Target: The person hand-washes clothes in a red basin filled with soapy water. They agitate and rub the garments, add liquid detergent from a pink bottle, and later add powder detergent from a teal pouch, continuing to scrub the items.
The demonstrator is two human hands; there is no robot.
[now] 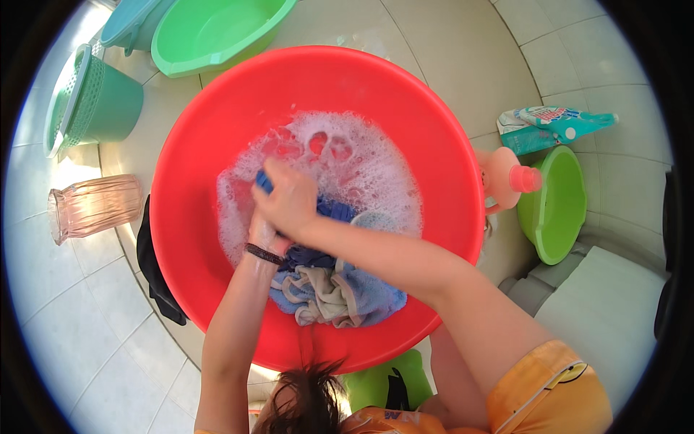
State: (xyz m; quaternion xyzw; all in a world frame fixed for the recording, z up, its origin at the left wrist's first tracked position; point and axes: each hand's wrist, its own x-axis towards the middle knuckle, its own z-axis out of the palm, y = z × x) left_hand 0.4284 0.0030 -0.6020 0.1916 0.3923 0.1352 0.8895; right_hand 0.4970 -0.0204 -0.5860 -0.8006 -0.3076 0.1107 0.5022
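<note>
In the large red plastic basin [434, 163], a dark blue cloth [335, 208] is bunched up in my hands above foamy water [374, 173]. My right hand [290, 198] lies across my left, its fingers closed over the cloth, and is slightly blurred. Underneath, my left hand [264, 232] is wet and grips the same cloth; its fingers are mostly covered. A dark braided bracelet [264, 254] circles my left wrist. Below my right forearm, a light blue terry cloth [374, 295] and a beige cloth [325, 287] lie heaped against the basin's near side.
Left of the basin are a teal perforated basket [114, 103], a pink ribbed glass vase [103, 206] and black fabric [157, 276]. A green tub [217, 32] stands behind. At right are a pink bottle [501, 176], a teal detergent pouch [542, 130], a green basin [558, 211] and a pale lidded container [602, 298].
</note>
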